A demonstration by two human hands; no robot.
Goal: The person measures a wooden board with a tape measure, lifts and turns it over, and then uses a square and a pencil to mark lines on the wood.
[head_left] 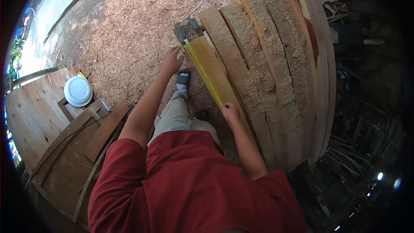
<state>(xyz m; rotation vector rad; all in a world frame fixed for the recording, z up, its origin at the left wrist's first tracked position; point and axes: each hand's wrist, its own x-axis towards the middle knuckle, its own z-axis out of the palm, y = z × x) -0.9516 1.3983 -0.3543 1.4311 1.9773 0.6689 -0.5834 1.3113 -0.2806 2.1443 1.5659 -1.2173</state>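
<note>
A yellow tape measure (200,70) is stretched lengthwise along a smooth wooden board (213,67) at the near edge of the workbench. My right hand (230,112) is closed on the tape at its nearer end; the tape's case is not visible. Beside the board's far end is my left hand (172,61), with its fingers extended near the tape's tip and nothing seen in them. Just beyond that end sits a dark, worn block (187,30).
Wood shavings cover the plank bench (276,60), where a small green object (289,102) lies. To the left, a white basin (78,91) rests by a plywood sheet (36,108) and wooden frames (56,168). Scrap wood (332,0) is piled at far right.
</note>
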